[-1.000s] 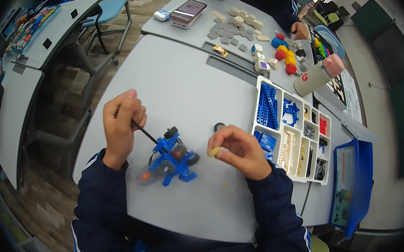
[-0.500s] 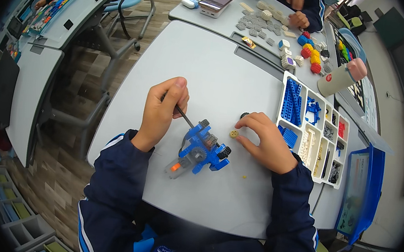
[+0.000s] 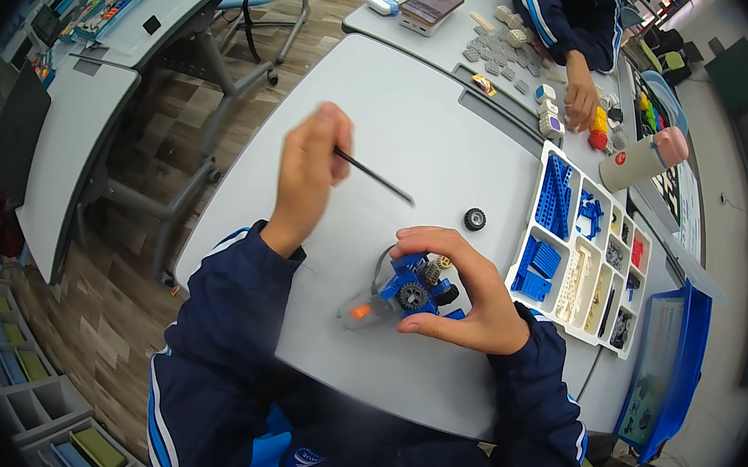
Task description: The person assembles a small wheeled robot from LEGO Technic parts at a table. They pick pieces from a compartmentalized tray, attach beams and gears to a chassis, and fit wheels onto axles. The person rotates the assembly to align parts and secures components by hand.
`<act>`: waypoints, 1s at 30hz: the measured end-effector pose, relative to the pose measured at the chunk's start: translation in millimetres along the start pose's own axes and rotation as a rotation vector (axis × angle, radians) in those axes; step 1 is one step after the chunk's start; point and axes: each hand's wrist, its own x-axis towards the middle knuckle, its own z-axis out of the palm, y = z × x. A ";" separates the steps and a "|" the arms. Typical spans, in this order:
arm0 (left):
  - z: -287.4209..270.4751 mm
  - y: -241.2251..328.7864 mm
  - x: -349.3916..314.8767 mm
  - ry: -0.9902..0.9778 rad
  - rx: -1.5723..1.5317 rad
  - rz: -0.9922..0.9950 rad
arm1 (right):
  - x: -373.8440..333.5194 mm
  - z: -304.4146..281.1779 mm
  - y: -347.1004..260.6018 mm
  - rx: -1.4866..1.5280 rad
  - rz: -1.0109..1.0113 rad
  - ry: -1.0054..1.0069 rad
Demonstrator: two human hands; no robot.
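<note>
My left hand [image 3: 310, 167], blurred by motion, is closed around one end of a long black axle rod [image 3: 378, 179]. The rod's other end points right and down, apart from the model. My right hand [image 3: 467, 298] grips a blue brick-built model [image 3: 407, 284] from its right side, thumb below and fingers above. The model carries a dark gear [image 3: 413, 296] and a grey translucent block with an orange part [image 3: 362, 311]. A small tan gear [image 3: 445, 262] shows beside the fingers. Part of the model is hidden behind my right hand. Beyond that hand lies a black wheel [image 3: 475, 219] on the table.
At the right stands a white sorting tray [image 3: 565, 238] of blue, white and dark pieces. Past it are a cream bottle with a pink lid [image 3: 646, 160] and a blue bin [image 3: 671, 370]. Across the table, another person's hand [image 3: 580, 96] reaches among loose bricks near a phone [image 3: 431, 9].
The black rod has come out of the blue model in my left hand. My right hand has moved left onto the model. The tan gear has left my right fingertips and sits by the model.
</note>
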 end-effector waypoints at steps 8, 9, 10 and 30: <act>-24.3 -4.2 14.8 0.309 -0.216 0.085 | -2.8 6.2 -7.4 -0.135 -0.024 0.079; -24.8 -6.9 14.1 0.250 -0.226 0.096 | -4.4 6.5 -11.9 -0.155 -0.013 0.075; -23.2 -10.2 14.2 0.288 -0.200 0.062 | -5.8 6.6 -16.8 -0.230 -0.041 0.085; 68.1 51.7 -216.5 -0.384 0.587 0.509 | -134.8 27.8 -71.4 0.007 -0.015 0.181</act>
